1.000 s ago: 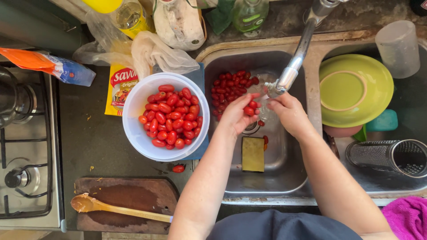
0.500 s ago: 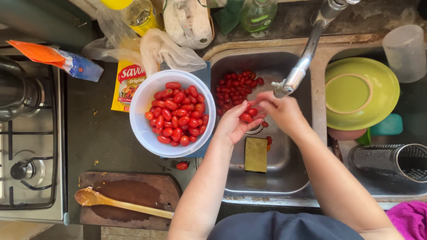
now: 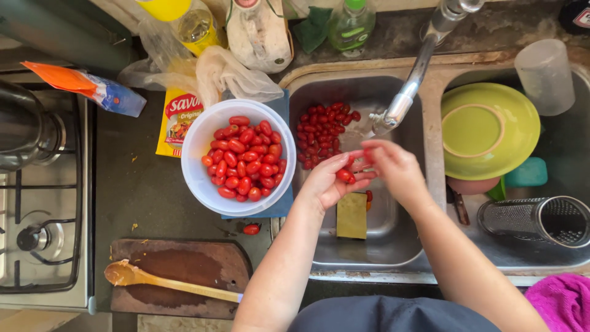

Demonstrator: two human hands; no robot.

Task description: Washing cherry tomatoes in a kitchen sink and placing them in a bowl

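Dark countertop (image 3: pixel 141 203) is running beside a steel double sink (image 3: pixel 405 258), with a gas hob (image 3: pixel 37 233) at the far left. Over the left basin, under the spout of the tap (image 3: pixel 405 98), both hands are working together. The left hand (image 3: pixel 329 181) is lying palm-up and cupping a small red tomato (image 3: pixel 344 175), its fingers curled loosely round it. The right hand (image 3: pixel 396 169) is reaching across to it, fingertips pinched at the tomato end of the left palm; whether they are gripping a tomato themselves cannot be told, as that spot is blurred.

Compared with half a second ago, the left palm is carrying fewer tomatoes: then a small cluster was sitting in it, now only one or two are showing. Both hands are sitting slightly lower and farther from the spout than a second ago.

A heap of unwashed-looking tomatoes (image 3: pixel 322 132) is lying at the back of the basin, just behind the hands. A white bowl (image 3: pixel 196 184) full of tomatoes is standing on the counter just left of the basin, unchanged. A yellow sponge (image 3: pixel 351 215) is lying in the basin below the left wrist. One stray tomato (image 3: pixel 251 229) is resting on the counter near the bowl, above a wooden board (image 3: pixel 178 270) with a wooden spoon (image 3: pixel 166 283).
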